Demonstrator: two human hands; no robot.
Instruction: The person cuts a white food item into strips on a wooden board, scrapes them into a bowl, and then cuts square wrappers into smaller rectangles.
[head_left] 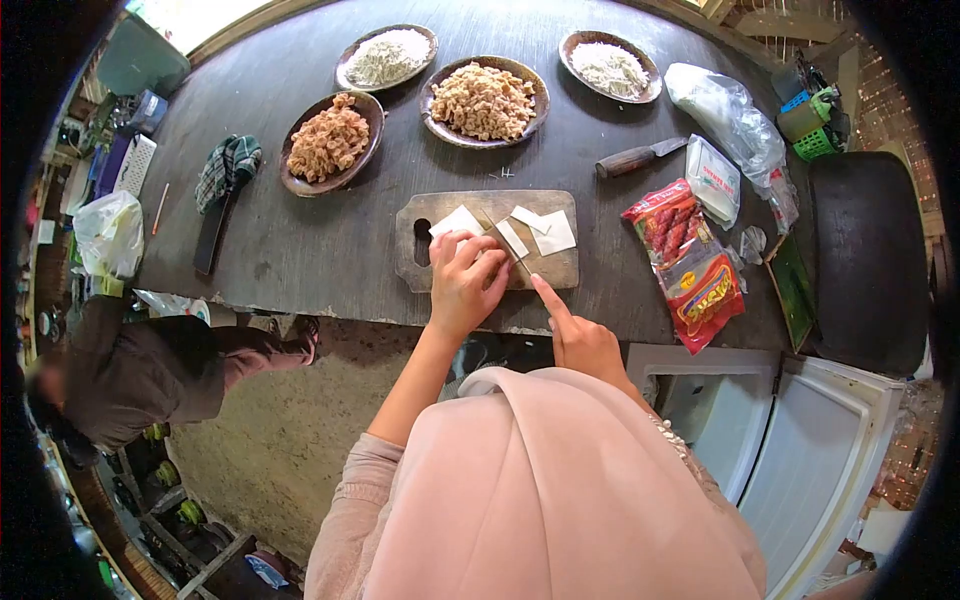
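A wooden cutting board (415,270) with a hole near its left end lies at the table's near edge. White flat pieces (555,232) rest on it, one of them partly under my left hand (466,275), whose fingers are bent and pressed down on it. My right hand (583,340) is closed round the handle of a knife (512,247), its index finger stretched along the top. The blade slants up and left across the board, between my left fingers and a narrow white strip (511,238). The knife handle is mostly hidden in my right hand.
Beyond the board stand plates of brown chunks (484,102), reddish-brown pieces (328,140) and white shreds (608,70). Another knife (640,158), red packets (690,265) and plastic bags (725,115) lie right. A dark cloth (228,172) lies left; a person (150,370) is beyond the table's left corner.
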